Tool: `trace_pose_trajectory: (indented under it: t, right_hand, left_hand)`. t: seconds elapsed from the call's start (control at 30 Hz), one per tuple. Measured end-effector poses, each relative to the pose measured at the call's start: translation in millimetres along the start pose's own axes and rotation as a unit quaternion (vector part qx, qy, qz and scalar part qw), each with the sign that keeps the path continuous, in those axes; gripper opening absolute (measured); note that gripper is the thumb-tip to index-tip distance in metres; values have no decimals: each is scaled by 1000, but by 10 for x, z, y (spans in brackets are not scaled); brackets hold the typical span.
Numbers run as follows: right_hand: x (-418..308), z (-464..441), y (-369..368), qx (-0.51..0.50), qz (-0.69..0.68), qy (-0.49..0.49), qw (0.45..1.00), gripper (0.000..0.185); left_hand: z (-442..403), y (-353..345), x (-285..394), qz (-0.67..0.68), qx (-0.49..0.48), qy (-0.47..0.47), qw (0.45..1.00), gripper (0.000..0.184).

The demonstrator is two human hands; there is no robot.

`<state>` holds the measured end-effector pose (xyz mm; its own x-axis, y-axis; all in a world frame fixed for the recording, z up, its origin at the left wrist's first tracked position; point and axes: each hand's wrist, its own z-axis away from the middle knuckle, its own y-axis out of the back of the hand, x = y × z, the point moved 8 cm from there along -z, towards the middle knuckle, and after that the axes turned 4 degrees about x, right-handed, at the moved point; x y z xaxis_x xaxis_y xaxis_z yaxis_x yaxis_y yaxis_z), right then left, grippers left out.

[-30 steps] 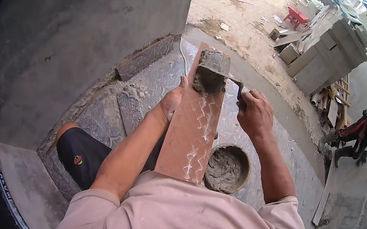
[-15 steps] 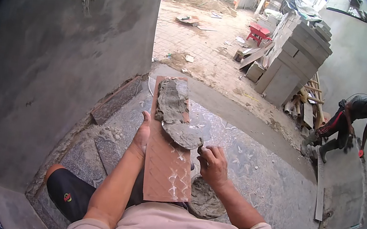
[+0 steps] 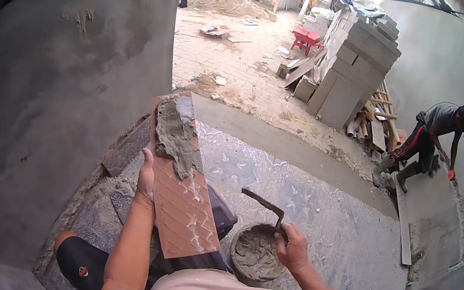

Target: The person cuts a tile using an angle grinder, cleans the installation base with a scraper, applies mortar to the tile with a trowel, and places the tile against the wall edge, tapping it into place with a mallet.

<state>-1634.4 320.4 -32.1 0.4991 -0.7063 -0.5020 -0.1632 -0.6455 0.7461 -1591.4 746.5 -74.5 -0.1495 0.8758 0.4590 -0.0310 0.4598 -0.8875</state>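
Note:
A long reddish-brown tile [image 3: 181,212], ridged back facing up, tilts over my lap. My left hand [image 3: 145,183] grips its left edge, thumb raised beside it and the other fingers hidden underneath. Grey mortar [image 3: 174,134] covers the far part of the tile in a thick, uneven layer. In my right hand [image 3: 293,247] is a trowel [image 3: 264,200], closed round the handle, its blade seen nearly edge-on above a round bucket [image 3: 235,258]. Wet mortar [image 3: 257,249] fills much of that bucket, just left of my right hand.
Patterned floor tiles [image 3: 317,216] spread ahead of me. A rough wall [image 3: 73,93] rises at the left. At the right a co-worker [image 3: 444,133] bends over a slab. Farther off stand stacked blocks [image 3: 350,66] and a red wheelbarrow [image 3: 306,38].
The trowel has left the tile and moved right and down to the bucket, now turned edge-on. The tile has tilted and shifted left, and the mortar's near end is thinner.

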Motion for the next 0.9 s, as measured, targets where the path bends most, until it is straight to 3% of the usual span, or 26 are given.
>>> trace_pose_trajectory:
  t: [0.03,0.1,0.2,0.27,0.33,0.4,0.53,0.7,0.87,0.9]
  right_hand:
    - [233,69,-43,-19,46,-18,999,23]
    - [910,262,-132,-191,203,-121,953,22]
    - [1187,498,-302,-293,277,-164,900,22]
    - [1397,539,-480,-313,295,-178,885,24]
    - [1512,680,-602,-328,306,-182,875,24]
    - [1540,697,-706,-349,329,-185,858,23]
    - [1735,884,-963,-319,302,-161,884,21]
    - [1355,950,-1196,-452,237,-141,848,21]
    - [1782,959,-1458,-419,140,-209,872,21]
    - [1699,956,-1406,-504,136,-159,838,24]
  left_hand:
    - [1,-246,128,12,-53,22,998,82]
    - [258,-274,91,40,-84,100,991,79]
    - [507,-41,149,91,-174,183,963,75]
    - [440,-43,256,116,-187,190,957,75]
    - [523,-54,392,84,-195,121,970,72]
    - [528,-15,474,82,-177,111,974,72]
    - [562,-71,464,55,-170,89,980,69]
    - [563,-50,434,36,-134,76,987,69]
    - [585,-115,446,44,-122,70,989,72]
    - [595,-63,480,43,-120,69,989,72]
